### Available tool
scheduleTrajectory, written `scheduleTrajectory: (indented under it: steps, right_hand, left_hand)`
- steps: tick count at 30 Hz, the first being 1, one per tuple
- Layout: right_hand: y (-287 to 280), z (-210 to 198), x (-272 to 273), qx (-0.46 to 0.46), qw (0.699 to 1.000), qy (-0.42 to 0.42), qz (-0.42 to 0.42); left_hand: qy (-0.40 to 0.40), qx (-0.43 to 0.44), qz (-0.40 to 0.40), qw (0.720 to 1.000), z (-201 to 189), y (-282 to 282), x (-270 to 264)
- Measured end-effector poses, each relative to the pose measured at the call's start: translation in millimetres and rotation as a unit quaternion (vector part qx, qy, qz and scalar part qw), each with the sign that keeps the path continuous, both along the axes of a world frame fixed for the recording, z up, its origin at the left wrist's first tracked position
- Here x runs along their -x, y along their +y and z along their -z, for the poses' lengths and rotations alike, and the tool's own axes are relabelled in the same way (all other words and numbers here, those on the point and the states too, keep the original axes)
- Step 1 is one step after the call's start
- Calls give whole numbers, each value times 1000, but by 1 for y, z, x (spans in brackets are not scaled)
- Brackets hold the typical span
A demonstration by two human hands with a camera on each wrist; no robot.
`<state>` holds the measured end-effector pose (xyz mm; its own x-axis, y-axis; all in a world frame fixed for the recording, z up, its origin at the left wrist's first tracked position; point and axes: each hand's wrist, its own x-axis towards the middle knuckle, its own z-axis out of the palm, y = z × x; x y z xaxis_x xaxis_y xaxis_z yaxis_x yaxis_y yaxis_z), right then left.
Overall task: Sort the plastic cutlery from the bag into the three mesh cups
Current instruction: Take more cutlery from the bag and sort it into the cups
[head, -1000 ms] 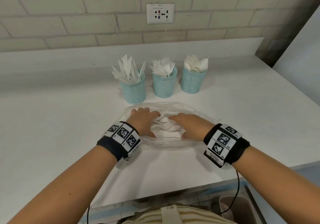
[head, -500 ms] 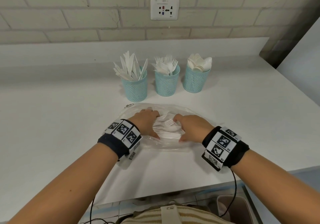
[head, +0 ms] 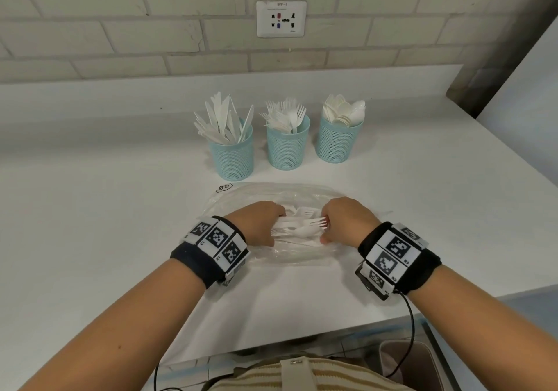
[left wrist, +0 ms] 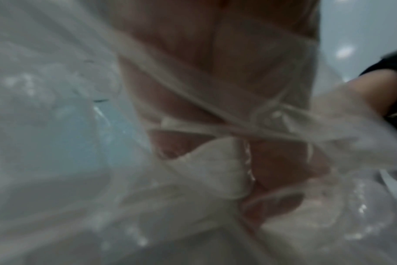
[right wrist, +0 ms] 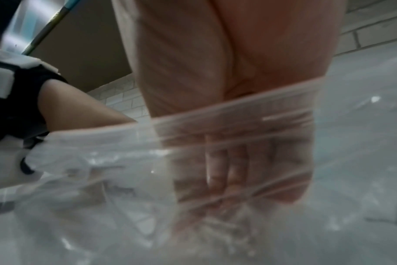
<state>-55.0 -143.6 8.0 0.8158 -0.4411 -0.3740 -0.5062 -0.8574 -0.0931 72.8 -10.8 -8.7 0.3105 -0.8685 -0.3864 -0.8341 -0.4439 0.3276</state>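
Hands inside bag (head: 273, 192) at six o'clock: left hand (head: 259, 222) and right hand (head: 347, 221) each clutched the leftover cutlery (head: 297, 228), bunching it for lifting; cups (head: 288, 143) waited at twelve.

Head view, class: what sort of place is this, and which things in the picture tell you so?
Probably a kitchen or pantry counter. A white worktop runs along a pale brick wall with a power socket, and three mesh cups hold sorted plastic knives, forks and spoons.

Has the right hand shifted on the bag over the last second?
Yes. The right hand has closed inward toward the left hand, bunching the cutlery inside the bag.
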Motion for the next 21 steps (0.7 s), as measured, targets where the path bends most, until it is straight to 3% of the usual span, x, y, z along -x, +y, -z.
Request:
scheduleTrajectory:
  steps: [5, 11, 14, 21]
  right_hand:
    - [0, -3, 1, -21, 999, -18, 19]
    - [-1, -15, 3, -80, 977, -184, 69]
    - [1, -20, 4, -84, 960, -256, 77]
    - [11, -34, 10, -42, 946, -312, 73]
  left_hand:
    - [-12, 23, -36, 999, 2, 4, -4]
    - [-61, 30, -66, 996, 1, 7, -10]
    - [-37, 40, -96, 994, 2, 6, -15]
    - [43, 81, -175, 980, -1, 3, -28]
